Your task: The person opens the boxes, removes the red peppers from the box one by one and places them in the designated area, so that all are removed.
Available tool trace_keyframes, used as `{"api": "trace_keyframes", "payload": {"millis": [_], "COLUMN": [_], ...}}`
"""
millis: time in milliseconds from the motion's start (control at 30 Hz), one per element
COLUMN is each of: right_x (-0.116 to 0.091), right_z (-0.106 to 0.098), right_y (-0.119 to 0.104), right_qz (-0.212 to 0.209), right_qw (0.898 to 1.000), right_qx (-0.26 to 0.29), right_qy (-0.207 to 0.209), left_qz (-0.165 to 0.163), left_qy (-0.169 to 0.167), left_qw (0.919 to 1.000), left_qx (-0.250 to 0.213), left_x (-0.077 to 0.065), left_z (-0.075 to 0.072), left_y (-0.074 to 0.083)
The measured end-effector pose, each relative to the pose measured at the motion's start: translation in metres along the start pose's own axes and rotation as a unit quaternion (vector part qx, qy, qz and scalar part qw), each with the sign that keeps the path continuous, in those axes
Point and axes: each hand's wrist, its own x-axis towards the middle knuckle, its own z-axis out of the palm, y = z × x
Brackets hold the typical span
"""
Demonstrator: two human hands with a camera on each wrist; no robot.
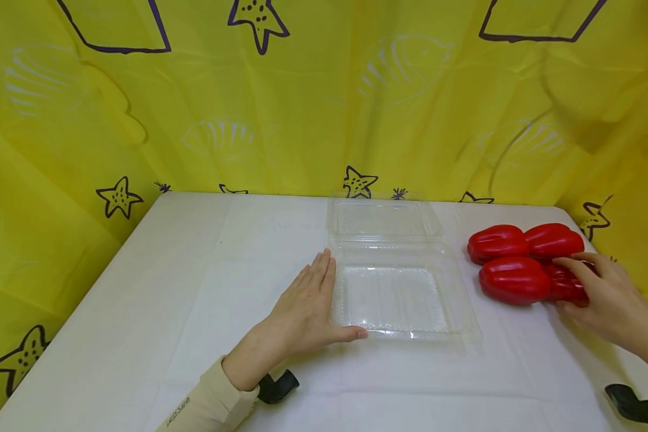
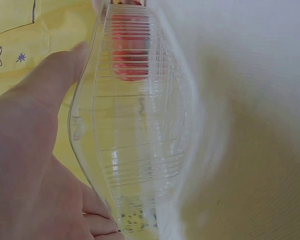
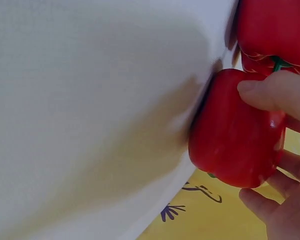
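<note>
A clear plastic clamshell container point(image 1: 410, 333) lies with its lid point(image 1: 380, 219) folded back toward the far side. My left hand point(image 1: 302, 306) rests at its near left corner, fingers straight along the left side and thumb along the front rim. At the right of the table, my right hand point(image 1: 612, 297) holds a red bell pepper point(image 3: 235, 132), thumb on one side and fingers on the other. Around that pepper sit three more: a near one point(image 1: 515, 280) and two behind, one left point(image 1: 498, 243) and one right point(image 1: 554, 240).
A white cloth covers the table point(image 1: 194, 312). Yellow curtain point(image 1: 302, 90) with stars and fish hangs along the back and both sides. Black curved pieces are near each wrist, one at the left point(image 1: 278, 387) and one at the right point(image 1: 634, 405).
</note>
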Motion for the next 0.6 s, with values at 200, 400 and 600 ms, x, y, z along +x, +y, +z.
{"api": "trace_keyframes", "payload": {"millis": [200,400,600], "right_x": [0.0,0.003,0.011], "right_z": [-0.009,-0.016,-0.019], "right_y": [-0.005,-0.027,-0.062], "right_qz": [0.006,-0.015,-0.049], "right_qw": [0.999,0.996,0.987], "right_qx": [0.031,0.061,0.116], "right_qy": [0.006,0.056,0.1], "left_qz": [0.0,0.007,0.007], "left_qy": [-0.003,0.0,0.0], "left_qw": [1.0,1.0,0.9998], "left_qx": [-0.001,-0.004,-0.019], "left_x": [0.0,0.0,0.0], "left_z": [-0.001,-0.003,-0.007], "left_y": [0.0,-0.003,-0.004]}}
